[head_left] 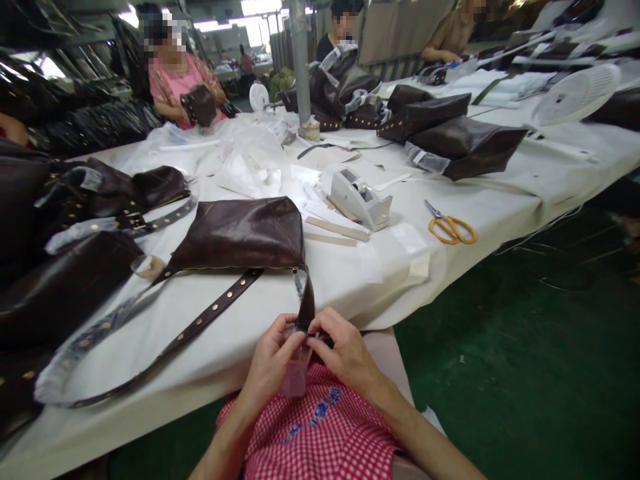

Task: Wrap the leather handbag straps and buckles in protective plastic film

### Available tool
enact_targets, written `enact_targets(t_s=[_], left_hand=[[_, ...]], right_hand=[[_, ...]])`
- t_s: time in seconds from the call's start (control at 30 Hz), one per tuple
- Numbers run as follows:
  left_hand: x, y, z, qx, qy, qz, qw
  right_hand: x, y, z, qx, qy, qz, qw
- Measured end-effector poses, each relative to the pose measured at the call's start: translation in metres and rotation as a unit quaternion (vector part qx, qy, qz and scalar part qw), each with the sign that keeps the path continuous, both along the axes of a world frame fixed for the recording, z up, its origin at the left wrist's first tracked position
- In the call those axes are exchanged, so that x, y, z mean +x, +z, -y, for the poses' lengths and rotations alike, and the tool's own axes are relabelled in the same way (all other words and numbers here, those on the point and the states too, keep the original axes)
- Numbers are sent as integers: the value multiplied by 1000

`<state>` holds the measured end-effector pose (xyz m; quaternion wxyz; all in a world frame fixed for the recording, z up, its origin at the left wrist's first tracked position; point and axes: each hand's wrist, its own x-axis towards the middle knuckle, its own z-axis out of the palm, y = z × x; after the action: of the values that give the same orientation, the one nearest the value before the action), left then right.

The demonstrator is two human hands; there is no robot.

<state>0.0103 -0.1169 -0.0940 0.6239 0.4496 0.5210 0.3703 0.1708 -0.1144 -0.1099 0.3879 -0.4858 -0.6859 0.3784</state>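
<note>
While the bag (245, 233) lies on the worktop (345, 297): its short strap (307, 300) runs to the near edge, probably for close work.
Left hand (274, 350): pinches strap's end.
Right hand (344, 343): same, opposite side, likely steadying it.
Scissors (451, 225): rightward, seemingly for reach.

On the table (345, 293), a bag (245, 233) lies left of the tape dispenser (357, 203), with scissors (447, 219) to the dispenser's right. Behind the scissors sit other bags (467, 143); behind the near bag lies what seems plastic wrap (240, 150).
</note>
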Motion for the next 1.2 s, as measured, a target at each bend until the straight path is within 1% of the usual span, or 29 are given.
enact_targets(t_s=[0.1, 0.17, 0.23, 0.3, 0.37, 0.43, 0.5, 0.57, 0.63, 0.7, 0.83, 0.9, 0.93, 1.0, 1.07, 1.1, 1.13, 1.17, 1.2], left_hand=[[0, -1, 1, 18, -9, -37, 999], [0, -1, 1, 31, -11, -64, 997], [0, -2, 2, 43, -11, -88, 995], [0, -4, 2, 50, -13, -104, 993], [1, -5, 2, 59, -12, -118, 991], [2, -7, 2, 70, -9, -135, 988], [5, -7, 2, 80, -7, -156, 984], [7, -6, 3, 89, -3, -183, 979], [9, -4, 4, 96, 2, -207, 974], [9, -3, 5, 100, 6, -218, 971], [5, -6, 7, 92, 8, -200, 975], [3, -7, 8, 80, 3, -182, 980], [2, -8, 8, 75, 1, -173, 982], [0, -7, 7, 71, 1, -161, 984], [-2, -4, 5, 66, 11, -152, 986], [-4, -3, 4, 59, 17, -139, 988], [-6, -2, 2, 46, 22, -115, 992], [-8, 0, 1, 26, 23, -82, 996], [-10, 0, 0, 2, 24, -45, 999]], right_hand=[[0, -3, 0, 1, -9, 32, 999], [1, -4, 0, 25, -4, 61, 998], [1, -5, 1, 74, 1, 92, 993], [1, -7, 1, 140, 7, 126, 982], [0, -10, 2, 211, 5, 160, 964], [-2, -13, 2, 267, -8, 185, 946], [-3, -18, 4, 294, -24, 193, 936], [-4, -23, 5, 298, -29, 183, 936], [-4, -27, 7, 286, -18, 154, 946], [-2, -29, 7, 251, 7, 117, 961], [3, -22, 6, 127, 61, 84, 986], [5, -16, 5, 67, 90, 77, 991], [6, -13, 4, 50, 102, 79, 990], [6, -10, 4, 53, 111, 98, 988], [5, -11, 5, 80, 96, 112, 986], [5, -13, 5, 79, 78, 101, 989], [5, -15, 5, 59, 48, 73, 994], [6, -17, 4, 16, 13, 31, 999], [7, -19, 2, -45, -19, -20, 999]])
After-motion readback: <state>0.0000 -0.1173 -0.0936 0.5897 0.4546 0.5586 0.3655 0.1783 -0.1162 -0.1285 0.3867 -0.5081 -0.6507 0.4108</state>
